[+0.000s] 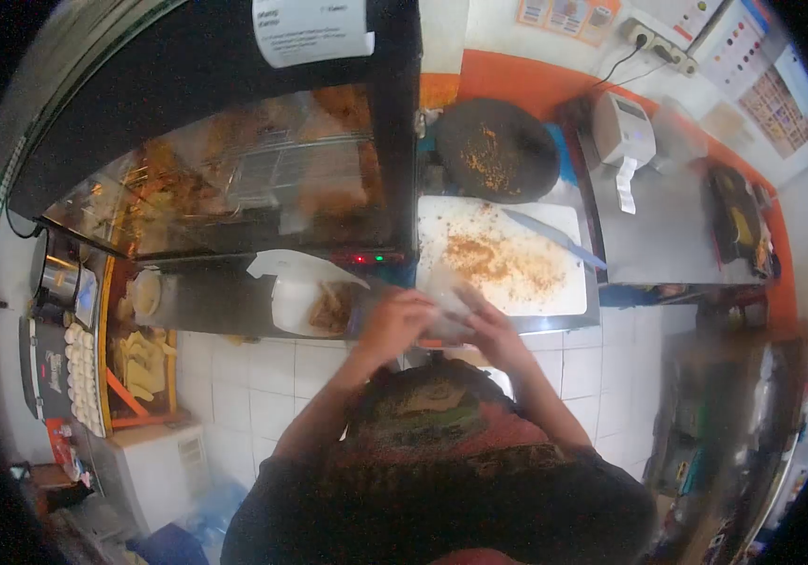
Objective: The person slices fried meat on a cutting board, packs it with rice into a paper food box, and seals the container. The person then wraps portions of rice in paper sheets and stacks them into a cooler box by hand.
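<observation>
My left hand [396, 325] and my right hand [496, 334] are close together at the counter's front edge, in front of my body. Both have bent fingers closed on a thin, see-through plastic bag [448, 299], which is blurred. Just beyond my hands lies a white cutting board [554, 282] strewn with brown crumbs. A knife [554, 238] rests across its far right corner, the handle pointing right. Left of my left hand, an open white takeaway box [293, 299] holds a piece of brown food [328, 309].
A dark round board [507, 155] with crumbs stands behind the cutting board. At the back right is a white label printer [623, 132] with paper hanging out. A glass display case [234, 179] rises at the left. Egg trays [82, 377] are further left.
</observation>
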The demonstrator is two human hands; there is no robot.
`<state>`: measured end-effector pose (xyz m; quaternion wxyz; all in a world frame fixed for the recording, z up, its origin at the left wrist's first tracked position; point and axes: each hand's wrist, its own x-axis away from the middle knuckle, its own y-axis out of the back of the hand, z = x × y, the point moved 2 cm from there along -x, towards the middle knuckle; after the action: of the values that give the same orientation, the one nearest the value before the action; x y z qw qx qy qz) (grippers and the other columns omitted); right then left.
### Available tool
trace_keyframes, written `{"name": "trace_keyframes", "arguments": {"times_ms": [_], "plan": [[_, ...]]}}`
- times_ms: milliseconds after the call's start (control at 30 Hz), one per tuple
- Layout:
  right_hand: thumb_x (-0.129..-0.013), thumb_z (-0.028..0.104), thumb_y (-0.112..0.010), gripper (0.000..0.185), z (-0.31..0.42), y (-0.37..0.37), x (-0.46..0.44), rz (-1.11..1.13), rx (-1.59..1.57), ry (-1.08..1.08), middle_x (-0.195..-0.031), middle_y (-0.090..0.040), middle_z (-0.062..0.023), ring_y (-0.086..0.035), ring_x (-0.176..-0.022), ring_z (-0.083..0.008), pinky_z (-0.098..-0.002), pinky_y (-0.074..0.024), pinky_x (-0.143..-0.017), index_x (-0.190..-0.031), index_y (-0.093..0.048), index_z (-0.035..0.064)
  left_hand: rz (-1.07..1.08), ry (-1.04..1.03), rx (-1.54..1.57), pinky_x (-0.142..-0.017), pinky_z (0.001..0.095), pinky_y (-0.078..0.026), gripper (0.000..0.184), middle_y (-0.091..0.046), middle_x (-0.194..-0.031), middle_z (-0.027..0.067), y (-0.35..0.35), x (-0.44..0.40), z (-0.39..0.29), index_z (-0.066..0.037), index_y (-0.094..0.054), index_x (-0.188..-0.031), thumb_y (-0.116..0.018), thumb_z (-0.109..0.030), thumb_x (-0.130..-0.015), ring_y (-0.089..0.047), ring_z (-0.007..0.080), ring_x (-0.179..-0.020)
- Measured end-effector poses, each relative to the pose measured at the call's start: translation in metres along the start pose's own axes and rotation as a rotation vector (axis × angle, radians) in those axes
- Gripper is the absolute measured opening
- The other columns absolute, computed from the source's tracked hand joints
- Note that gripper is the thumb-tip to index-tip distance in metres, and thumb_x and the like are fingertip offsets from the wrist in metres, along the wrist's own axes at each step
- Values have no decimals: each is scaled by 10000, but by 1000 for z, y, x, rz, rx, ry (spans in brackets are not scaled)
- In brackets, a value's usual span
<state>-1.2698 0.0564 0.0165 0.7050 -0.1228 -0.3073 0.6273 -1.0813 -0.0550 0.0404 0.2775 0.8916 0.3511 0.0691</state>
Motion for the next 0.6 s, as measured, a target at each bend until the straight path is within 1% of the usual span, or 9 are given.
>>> {"name": "trace_keyframes", "arguments": {"times_ms": [67, 100, 200, 267, 333, 400, 433, 500, 600], "plan": [[-939, 227, -650, 513, -19, 9, -32, -42, 123, 15, -1241, -613, -144, -609, -1102, -262, -416, -528, -892, -1379, -495, 14, 18, -67, -93, -976, 390, -465, 240, -650, -1182, 118, -29, -12, -22, -38, -703, -1108, -656, -90, -878, -586, 271, -1124], [-930, 117, -632, 270, -16, 13, -46, -164, 75, 2, -1052, -674, -92, -648, -936, -207, -367, -540, -821, -1169, -644, -7, 50, -139, -180, -1021, 399, -445, 297, -618, -1257, 130, -34, -18, -29, -47, -679, -1164, -649, -81, -871, -562, 295, -1183], [-904, 52, -607, 188, 17, 27, -88, -414, 224, 284, -995, -695, -100, -660, -907, -223, -345, -529, -811, -1065, -684, -9, -229, -157, -97, -975, 382, -475, 405, -603, -1259, 138, -13, -23, -40, -39, -625, -1242, -599, -4, -839, -583, 332, -1111], [-885, 51, -600, 193, 45, 35, -125, -595, 720, 607, -1009, -690, -130, -663, -885, -273, -327, -517, -812, -1043, -692, -10, -488, 45, -113, -1022, 393, -450, 460, -569, -1308, 169, 12, -18, -30, -38, -565, -1313, -591, 10, -856, -552, 305, -1199], [-910, 94, -631, 186, 44, 52, -187, -473, 1037, 894, -1058, -684, -186, -650, -1004, -315, -417, -502, -899, -1021, -682, -45, -585, 175, -110, -1049, 396, -432, 509, -515, -1387, 183, 28, -15, -23, -41, -510, -1373, -599, -5, -873, -518, 288, -1258], [-904, 145, -638, 216, 8, 86, -252, -405, 1216, 782, -1068, -675, -204, -627, -1024, -359, -436, -487, -929, -1030, -684, -24, -914, 187, 39, -1143, 433, -308, 701, -238, -1594, 107, 45, -22, -27, -102, -296, -1522, -605, -21, -898, -366, 287, -1395], [-898, 195, -645, 247, -2, 96, -273, -342, 1400, 676, -1078, -666, -223, -604, -1044, -404, -455, -472, -958, -1039, -686, -3, -920, 193, 27, -1143, 433, -308, 701, -238, -1594, 107, 48, -26, -23, -102, -296, -1522, -605, -21, -898, -366, 287, -1395], [-898, 239, -635, 297, 1, 112, -289, -306, 1550, 474, -1087, -660, -235, -596, -1056, -419, -440, -469, -969, -1089, -678, 17, -825, 154, 8, -1180, 430, -228, 891, 19, -1641, 155, 55, -37, -13, -101, -86, -1573, -658, -28, -893, -121, 297, -1504], [-916, 330, -591, 404, -14, 128, -298, -276, 1724, 254, -1116, -657, -249, -585, -1109, -425, -423, -453, -994, -1228, -648, 80, -757, 80, 156, -1194, 447, -165, 991, 146, -1633, 137, 45, -56, -12, -123, 24, -1575, -668, 1, -876, 43, 283, -1510]]}}
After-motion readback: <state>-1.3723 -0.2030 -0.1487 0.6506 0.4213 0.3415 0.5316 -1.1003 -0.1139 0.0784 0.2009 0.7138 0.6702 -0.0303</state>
